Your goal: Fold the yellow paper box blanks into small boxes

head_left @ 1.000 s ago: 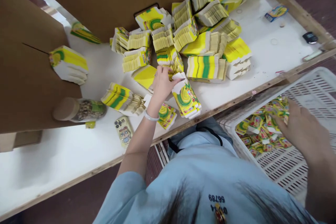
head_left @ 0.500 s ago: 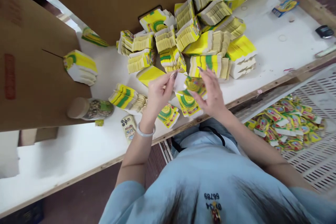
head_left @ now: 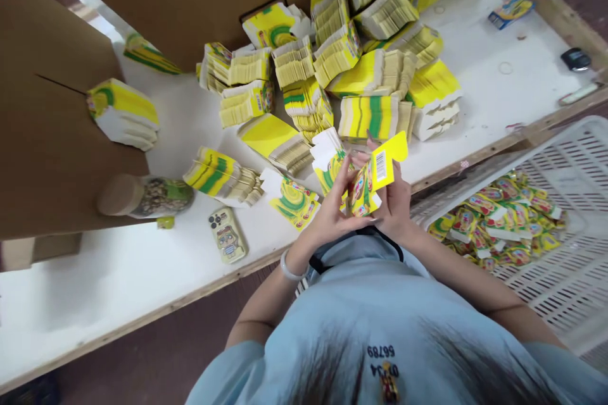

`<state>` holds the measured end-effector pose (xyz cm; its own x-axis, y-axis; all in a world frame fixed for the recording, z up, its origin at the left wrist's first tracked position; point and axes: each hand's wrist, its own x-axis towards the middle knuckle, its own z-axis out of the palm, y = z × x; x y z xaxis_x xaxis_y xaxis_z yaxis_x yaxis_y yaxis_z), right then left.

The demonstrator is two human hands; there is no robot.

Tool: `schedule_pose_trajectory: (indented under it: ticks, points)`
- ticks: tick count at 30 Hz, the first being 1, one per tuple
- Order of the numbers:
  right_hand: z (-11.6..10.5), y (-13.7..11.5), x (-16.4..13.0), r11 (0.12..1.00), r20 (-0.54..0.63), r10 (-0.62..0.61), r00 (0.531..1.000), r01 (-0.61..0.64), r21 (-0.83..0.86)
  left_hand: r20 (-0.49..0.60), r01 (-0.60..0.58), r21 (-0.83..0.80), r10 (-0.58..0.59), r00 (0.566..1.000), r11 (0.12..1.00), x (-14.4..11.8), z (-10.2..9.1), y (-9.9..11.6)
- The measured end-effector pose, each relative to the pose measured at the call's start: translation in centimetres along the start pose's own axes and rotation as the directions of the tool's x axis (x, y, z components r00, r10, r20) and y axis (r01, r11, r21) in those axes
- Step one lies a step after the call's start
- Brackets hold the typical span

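A small yellow carton (head_left: 375, 180), barcode flap up, cartoon print on its side, sits pinched between both hands: left hand (head_left: 332, 215) and right hand (head_left: 396, 205) closed on it, above the table's (head_left: 475, 95) near edge, beside flat carton stacks (head_left: 375, 117).

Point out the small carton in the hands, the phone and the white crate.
small carton (head_left: 375, 180), head view, on its yellow barcode flap.
phone (head_left: 227, 235), head view, middle of its printed case.
white crate (head_left: 565, 152), head view, on its slotted wall.
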<state>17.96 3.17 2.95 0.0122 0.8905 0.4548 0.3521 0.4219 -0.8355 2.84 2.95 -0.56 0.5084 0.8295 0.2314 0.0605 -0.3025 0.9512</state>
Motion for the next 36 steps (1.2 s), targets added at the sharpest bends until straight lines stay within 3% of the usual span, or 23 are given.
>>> schedule_pose_trajectory:
  ticks: [6,9,13,15,18,21,25,27,30,33,36]
  points:
    - [-0.5,0.1,-0.9,0.982,0.018,0.183,0.983,-0.184,0.054,-0.021,-0.037,0.098,0.039,0.999,0.995,-1.1,-0.6,1.6]
    - [-0.4,0.2,-1.3,0.962,-0.008,0.263,0.965,-0.262,0.074,-0.101,0.079,0.026,-0.076,0.992,0.997,-1.6,-0.4,2.2]
    - [-0.1,0.3,-2.2,0.936,-0.071,0.341,0.937,-0.331,0.117,-0.161,0.274,-0.125,-0.292,0.943,0.954,-1.8,0.5,2.6]
    - [0.3,0.4,-2.9,0.908,-0.073,0.387,0.919,-0.367,0.202,-0.188,0.287,-0.223,-0.33,0.925,0.932,-1.9,1.2,2.8]
    - [0.6,0.4,-4.4,0.857,-0.049,0.432,0.9,-0.394,0.332,-0.317,0.241,-0.326,-0.346,0.883,0.914,-2.6,2.3,2.8]
    - [0.0,0.5,-5.7,0.863,-0.021,0.401,0.916,-0.37,0.345,-0.333,0.243,-0.339,-0.358,0.873,0.909,-4.1,2.9,2.7]
    - [-1.6,0.9,-6.5,0.877,0.192,0.373,0.908,-0.413,0.247,-0.037,0.401,-0.399,-0.451,0.892,0.825,-6.0,2.1,2.4]
    - [-2.1,1.0,-6.8,0.888,0.288,0.369,0.884,-0.427,0.172,0.021,0.424,-0.4,-0.455,0.89,0.812,-6.4,1.6,2.2]
    - [-2.3,1.2,-7.3,0.924,0.258,0.328,0.909,-0.366,0.114,-0.01,0.37,-0.312,-0.392,0.92,0.875,-6.5,1.4,2.2]
    - [-2.9,1.6,-7.6,0.967,0.211,0.192,0.958,-0.222,0.128,-0.061,0.317,-0.272,-0.345,0.937,0.909,-6.4,1.4,2.6]
    - [-4.1,2.0,-7.2,0.977,0.389,-0.018,0.921,-0.067,0.203,-0.073,0.329,-0.192,-0.348,0.935,0.924,-6.2,1.0,3.2]
